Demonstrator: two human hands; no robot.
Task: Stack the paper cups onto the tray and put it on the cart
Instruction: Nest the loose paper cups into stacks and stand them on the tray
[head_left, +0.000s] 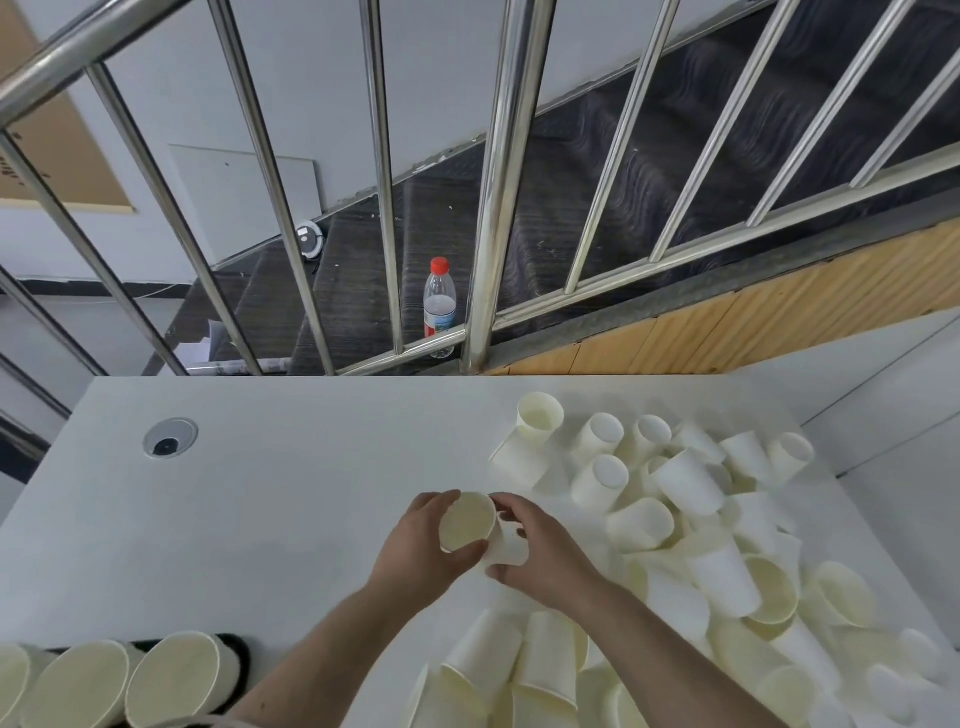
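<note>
Both hands hold white paper cups above the middle of the white table (249, 519). My left hand (421, 551) grips a cup (466, 522) by its rim, its mouth facing me. My right hand (540, 551) grips a cup (506, 545) from the right, and the two cups look nested. A loose pile of several paper cups (691, 545) covers the right side of the table. At the bottom left, stacks of cups (176, 678) stand on a black tray (240, 656), mostly hidden under them.
A round cable grommet (170, 437) sits in the table at the left. Behind the far table edge stands a steel stair railing (493, 208), with a red-capped water bottle (439, 306) on a step beyond it. No cart is in view.
</note>
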